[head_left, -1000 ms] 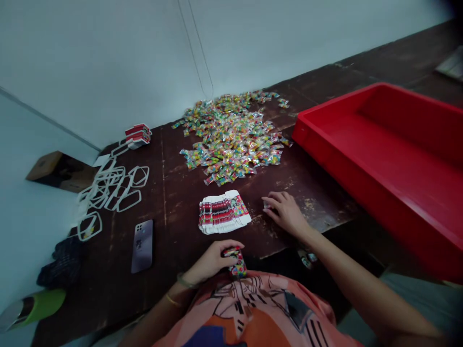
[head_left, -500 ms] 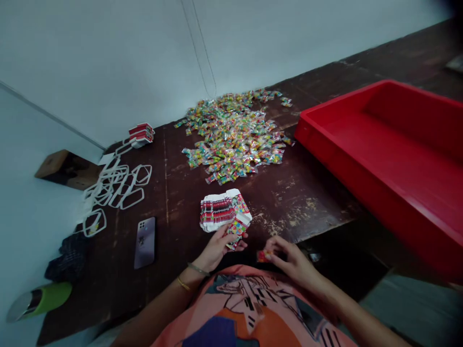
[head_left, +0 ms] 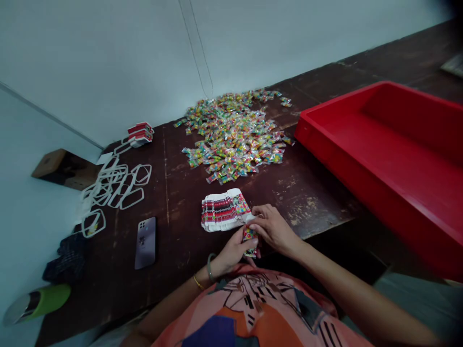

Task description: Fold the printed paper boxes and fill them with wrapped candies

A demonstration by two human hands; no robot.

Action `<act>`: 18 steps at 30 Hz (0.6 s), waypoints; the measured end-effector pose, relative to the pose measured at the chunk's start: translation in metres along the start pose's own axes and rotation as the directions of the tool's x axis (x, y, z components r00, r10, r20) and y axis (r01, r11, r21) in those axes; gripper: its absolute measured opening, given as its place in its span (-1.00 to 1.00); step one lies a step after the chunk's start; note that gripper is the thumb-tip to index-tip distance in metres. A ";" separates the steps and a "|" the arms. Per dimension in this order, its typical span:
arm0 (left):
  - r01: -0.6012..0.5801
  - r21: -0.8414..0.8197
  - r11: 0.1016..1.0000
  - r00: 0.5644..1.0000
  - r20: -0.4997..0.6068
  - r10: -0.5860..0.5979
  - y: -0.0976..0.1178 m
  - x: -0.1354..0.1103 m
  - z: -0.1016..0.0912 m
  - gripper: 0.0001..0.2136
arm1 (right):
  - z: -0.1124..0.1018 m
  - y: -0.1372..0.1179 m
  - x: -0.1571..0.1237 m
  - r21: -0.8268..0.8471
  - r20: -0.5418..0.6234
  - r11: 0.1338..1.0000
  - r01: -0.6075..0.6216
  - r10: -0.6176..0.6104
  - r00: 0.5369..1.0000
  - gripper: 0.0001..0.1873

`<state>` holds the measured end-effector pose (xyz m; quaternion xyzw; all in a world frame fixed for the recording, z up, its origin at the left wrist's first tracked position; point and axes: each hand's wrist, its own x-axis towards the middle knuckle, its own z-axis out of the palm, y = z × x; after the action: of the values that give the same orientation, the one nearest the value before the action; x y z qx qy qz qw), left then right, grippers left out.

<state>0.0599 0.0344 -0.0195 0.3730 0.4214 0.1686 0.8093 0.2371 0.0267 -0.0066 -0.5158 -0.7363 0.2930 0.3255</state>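
Just off the near right corner of the fanned cartons (head_left: 220, 212), the left hand (head_left: 234, 251) clasps a printed box (head_left: 249, 235), seemingly to steady it for the right hand (head_left: 274, 227) pinching its top end, with candy packets (head_left: 238, 140) beyond the cartons, apparently for easy reach.

I have the left forearm (head_left: 177, 294) angled in from the lower left, the left hand (head_left: 235, 250) gripping with its thumb on the near side. My right forearm (head_left: 333, 272) slants in from the lower right, and the right hand (head_left: 274, 230) sits close beside the left, knuckles up, fingers bent leftward.
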 end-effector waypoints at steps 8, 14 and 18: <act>-0.026 -0.028 0.999 0.990 -0.137 0.022 -0.001 0.009 -0.006 -0.41 | 0.035 -0.002 -0.026 0.817 -0.120 0.514 -0.261 0.595 0.795 -0.79; -0.014 -0.066 0.998 0.999 -0.040 0.011 0.010 0.016 -0.010 -0.52 | 0.015 0.005 -0.017 0.906 0.371 0.018 -0.423 0.448 0.813 -0.68; -0.119 0.072 0.990 0.993 0.036 0.116 0.022 0.013 -0.010 -0.61 | 0.005 0.002 -0.005 0.835 0.306 0.307 -0.457 0.432 0.848 -0.69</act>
<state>0.0604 0.0613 -0.0136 0.4296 0.3916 0.1942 0.7902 0.2361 0.0227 -0.0121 -0.4464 -0.3046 0.7159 0.4420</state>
